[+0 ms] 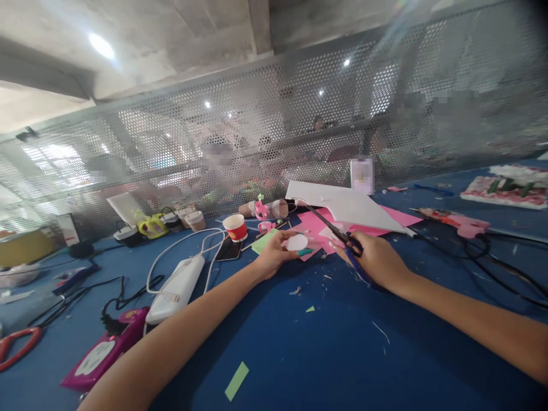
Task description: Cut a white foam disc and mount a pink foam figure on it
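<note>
Between the thumb and fingers of my left hand (276, 253) is a small white paper disc (297, 242). My right hand (379, 260) grips dark-handled scissors (329, 225), whose blades point up and to the left, apart from the disc. Pink paper sheets (396, 218) lie beneath and beyond both hands, partly covered by a large white sheet (338, 201). Beside my left hand are green paper (263, 242) and a small pink figure (261, 212).
A red paper cup (235, 227) stands near a phone (230, 250). White (176, 290) and magenta (107, 347) power strips with cables lie left. On the right are a pink glue gun (464, 221) and a decorated white model (507, 188). A perforated metal screen (265, 120) runs behind the blue table.
</note>
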{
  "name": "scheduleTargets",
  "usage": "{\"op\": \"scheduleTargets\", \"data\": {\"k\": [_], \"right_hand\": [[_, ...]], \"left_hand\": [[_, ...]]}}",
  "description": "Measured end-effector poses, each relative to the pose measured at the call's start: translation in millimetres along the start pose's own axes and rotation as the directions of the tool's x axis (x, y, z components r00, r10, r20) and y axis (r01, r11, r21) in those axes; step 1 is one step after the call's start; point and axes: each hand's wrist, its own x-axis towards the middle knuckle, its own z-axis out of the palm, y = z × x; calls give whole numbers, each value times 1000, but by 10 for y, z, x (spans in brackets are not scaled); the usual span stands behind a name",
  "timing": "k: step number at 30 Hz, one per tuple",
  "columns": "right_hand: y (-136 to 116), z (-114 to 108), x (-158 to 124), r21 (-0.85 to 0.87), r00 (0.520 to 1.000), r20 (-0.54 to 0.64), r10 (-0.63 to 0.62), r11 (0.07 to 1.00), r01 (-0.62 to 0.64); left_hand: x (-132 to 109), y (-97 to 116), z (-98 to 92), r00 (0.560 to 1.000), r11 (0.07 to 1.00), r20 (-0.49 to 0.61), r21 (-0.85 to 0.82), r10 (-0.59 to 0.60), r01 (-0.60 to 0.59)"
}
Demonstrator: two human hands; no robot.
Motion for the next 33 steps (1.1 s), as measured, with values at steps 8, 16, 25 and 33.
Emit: {"op": "scheduleTargets", "data": {"k": [8,16,25,33], "right_hand": [[-4,-1,5,0,999,45,13,1000,-13],[-52,-27,5,53,997,70,7,999,-11],[-106,-54,-30,-35,985,155,-81,996,87],[-188,-31,-141,-199,971,108,-214,952,232]], "left_hand": [[8,-74,7,999,1000,46,-7,-8,8],[-39,-22,42,997,958,-51,283,55,-39],[-241,38,145,868,657,-100,696,487,-289],[-275,21,158,831,606,-70,718,552,-342]]}}
